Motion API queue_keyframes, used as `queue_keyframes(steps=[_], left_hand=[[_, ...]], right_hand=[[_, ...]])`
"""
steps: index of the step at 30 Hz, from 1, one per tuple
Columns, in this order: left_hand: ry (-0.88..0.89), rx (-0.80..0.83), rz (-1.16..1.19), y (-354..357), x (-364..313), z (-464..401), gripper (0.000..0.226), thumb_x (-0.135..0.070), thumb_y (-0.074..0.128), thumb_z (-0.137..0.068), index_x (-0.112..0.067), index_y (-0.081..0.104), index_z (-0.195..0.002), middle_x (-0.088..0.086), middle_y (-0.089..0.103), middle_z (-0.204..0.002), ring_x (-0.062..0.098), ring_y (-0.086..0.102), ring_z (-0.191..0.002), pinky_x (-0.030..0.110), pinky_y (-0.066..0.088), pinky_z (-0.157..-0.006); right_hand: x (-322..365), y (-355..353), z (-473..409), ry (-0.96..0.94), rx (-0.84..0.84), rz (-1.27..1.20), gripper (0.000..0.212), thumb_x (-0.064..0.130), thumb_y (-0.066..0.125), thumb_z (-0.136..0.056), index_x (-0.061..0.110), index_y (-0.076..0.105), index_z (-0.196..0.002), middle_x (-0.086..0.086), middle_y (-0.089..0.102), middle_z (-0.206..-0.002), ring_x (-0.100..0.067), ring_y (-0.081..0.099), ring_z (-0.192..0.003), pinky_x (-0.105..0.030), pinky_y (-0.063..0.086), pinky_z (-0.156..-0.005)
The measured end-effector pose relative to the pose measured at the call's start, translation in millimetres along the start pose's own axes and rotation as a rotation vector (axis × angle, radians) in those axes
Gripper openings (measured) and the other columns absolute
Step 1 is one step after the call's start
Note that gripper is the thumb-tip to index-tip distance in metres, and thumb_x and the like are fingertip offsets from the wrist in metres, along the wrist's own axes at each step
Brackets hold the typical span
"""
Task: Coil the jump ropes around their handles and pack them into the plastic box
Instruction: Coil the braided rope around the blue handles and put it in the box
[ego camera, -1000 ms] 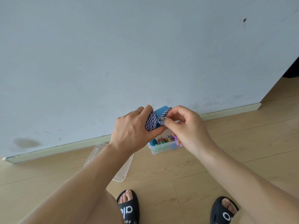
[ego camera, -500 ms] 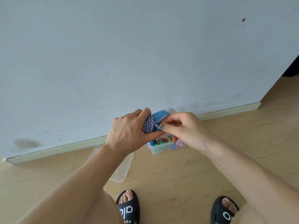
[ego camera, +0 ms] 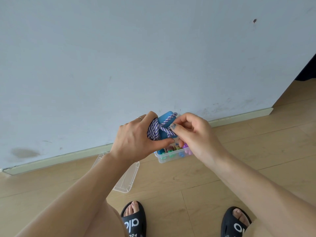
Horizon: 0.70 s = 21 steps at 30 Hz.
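Rope (ego camera: 156, 130), purple-and-white, is sitting coiled around blue handles (ego camera: 165, 120) that the left hand (ego camera: 136, 141) is gripping above the plastic box (ego camera: 171, 159). The right hand (ego camera: 193, 134) is pinching a rope strand. A clear lid (ego camera: 128, 178) is lying beside the box.

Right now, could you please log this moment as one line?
left hand grips blue handles | right hand pinches rope | plastic box open on floor

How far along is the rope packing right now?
Done: several coiled ropes sit in the plastic box. In hand: left hand grips the blue handles; right hand pinches the purple-white rope end. Left: secure it, box it; lid lies off.
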<state>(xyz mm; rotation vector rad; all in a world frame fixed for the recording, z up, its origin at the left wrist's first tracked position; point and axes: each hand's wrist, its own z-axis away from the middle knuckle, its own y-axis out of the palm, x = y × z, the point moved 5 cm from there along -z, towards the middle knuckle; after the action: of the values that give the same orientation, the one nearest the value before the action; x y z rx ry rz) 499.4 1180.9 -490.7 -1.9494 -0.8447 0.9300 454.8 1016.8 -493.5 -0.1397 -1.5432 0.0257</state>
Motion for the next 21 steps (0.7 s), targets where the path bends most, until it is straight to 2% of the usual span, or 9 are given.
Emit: queue_keyframes(steps=[2,5,8,10,12,15,17,19,21], left_hand=[[-0.05,0.005,0.056,0,1,0,0.059,-0.082,0.057,-0.062,-0.031,0.05,-0.092,-0.013,0.058,-0.069,0.01,0.055,-0.061,0.032,0.049,-0.056],[-0.073,0.025,0.11,3,1,-2,0.057,-0.08,0.06,-0.062,-0.032,0.05,-0.092,-0.014,0.059,-0.068,0.01,0.056,-0.062,0.033,0.05,-0.058],[-0.089,0.031,0.14,4,4,-4,0.054,-0.076,0.064,-0.064,-0.031,0.049,-0.089,-0.013,0.059,-0.066,0.01,0.056,-0.061,0.031,0.048,-0.057],[-0.095,0.061,0.192,5,8,-5,0.053,-0.075,0.066,-0.065,-0.03,0.05,-0.089,-0.012,0.059,-0.065,0.01,0.057,-0.06,0.032,0.048,-0.056],[-0.098,0.125,0.296,7,10,-5,0.053,-0.075,0.067,-0.066,-0.03,0.052,-0.089,-0.011,0.062,-0.063,0.009,0.06,-0.06,0.035,0.05,-0.056],[-0.093,0.173,0.455,11,13,-7,0.048,-0.071,0.062,-0.072,-0.028,0.055,-0.092,-0.006,0.063,-0.065,0.012,0.059,-0.06,0.038,0.05,-0.058],[-0.089,0.161,0.491,11,12,-8,0.047,-0.07,0.058,-0.074,-0.027,0.056,-0.094,-0.005,0.062,-0.066,0.014,0.057,-0.061,0.036,0.048,-0.057],[-0.09,0.155,0.512,13,12,-8,0.047,-0.07,0.056,-0.075,-0.027,0.057,-0.095,-0.005,0.062,-0.067,0.014,0.057,-0.061,0.035,0.048,-0.058],[-0.097,0.146,0.541,14,13,-10,0.047,-0.068,0.057,-0.076,-0.027,0.057,-0.097,-0.006,0.062,-0.068,0.014,0.056,-0.062,0.035,0.048,-0.059]], right_hand=[[-2,1,-1,0.035,-0.042,-0.094,0.004,0.009,0.059,-0.096,0.01,0.056,-0.099,0.002,0.067,-0.078,-0.019,0.051,-0.057,-0.018,0.038,-0.038],[-4,3,-2,0.066,-0.056,-0.125,0.005,0.01,0.057,-0.097,0.012,0.058,-0.102,0.001,0.065,-0.078,-0.018,0.051,-0.058,-0.019,0.038,-0.038],[6,3,-4,-0.09,0.049,0.135,0.006,0.012,0.06,-0.096,0.018,0.06,-0.099,-0.003,0.06,-0.07,-0.02,0.056,-0.055,-0.021,0.043,-0.044],[10,2,-5,-0.105,0.141,0.239,0.009,0.012,0.062,-0.095,0.02,0.063,-0.098,0.004,0.058,-0.061,-0.021,0.067,-0.063,-0.022,0.045,-0.046],[14,1,-6,-0.055,0.192,0.19,0.01,0.011,0.063,-0.095,0.019,0.066,-0.097,0.004,0.063,-0.07,-0.023,0.072,-0.069,-0.023,0.046,-0.044],[18,-1,-6,-0.011,0.193,0.108,0.011,0.013,0.063,-0.095,0.022,0.069,-0.095,0.0,0.066,-0.084,-0.023,0.072,-0.068,-0.025,0.047,-0.045],[18,-3,-8,0.004,0.137,0.019,0.009,0.012,0.064,-0.094,0.018,0.071,-0.095,0.005,0.063,-0.068,-0.022,0.066,-0.06,-0.027,0.048,-0.048],[13,-3,-8,0.045,0.076,-0.129,0.009,0.009,0.066,-0.092,0.013,0.072,-0.095,0.007,0.052,-0.049,-0.024,0.055,-0.054,-0.031,0.047,-0.058],[8,-2,-9,0.139,0.046,-0.304,0.011,0.006,0.064,-0.09,0.012,0.072,-0.097,0.006,0.046,-0.044,-0.022,0.04,-0.052,-0.03,0.043,-0.057]])
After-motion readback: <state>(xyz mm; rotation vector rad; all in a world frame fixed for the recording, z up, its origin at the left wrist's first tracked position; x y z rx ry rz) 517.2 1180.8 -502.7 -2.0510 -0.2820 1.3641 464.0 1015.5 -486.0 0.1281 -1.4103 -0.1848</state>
